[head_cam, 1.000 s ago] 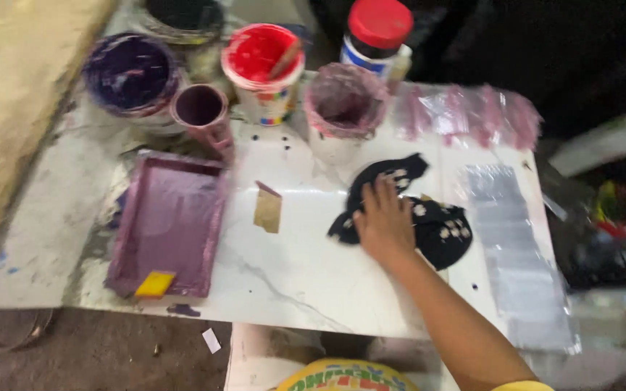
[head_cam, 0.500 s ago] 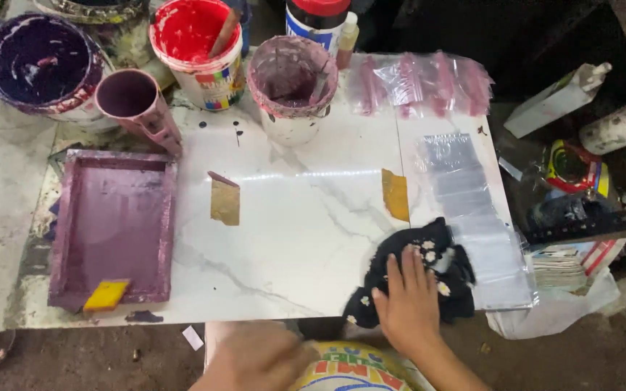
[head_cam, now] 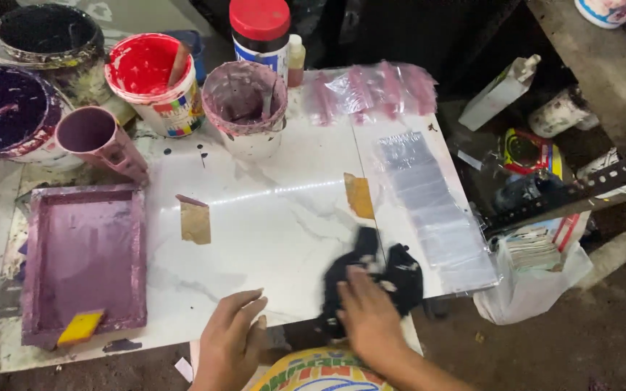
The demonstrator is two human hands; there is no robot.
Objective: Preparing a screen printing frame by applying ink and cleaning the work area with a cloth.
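**Inspector A:** Where is the right hand point(head_cam: 368, 316)?

**Inspector B:** Bottom centre of the frame. It lies flat on the black cloth point(head_cam: 375, 279), fingers spread and pressing, not closed around it. The cloth is bunched at the near edge of the white marble slab point(head_cam: 277, 217), just left of the clear plastic sheets point(head_cam: 432, 210).

**Inspector A:** And the left hand point(head_cam: 230, 340)?

**Inspector B:** Lower centre, fingers loosely extended, holding nothing, fingertips touching the slab's front edge.

**Inspector A:** Surroundings?

**Inspector B:** A purple-stained tray point(head_cam: 85, 261) sits at lower left. A red paint bucket point(head_cam: 151, 81) and a pink-stained cup point(head_cam: 245, 105) stand along the top. Two tan tape pieces point(head_cam: 195, 219) are on the slab.
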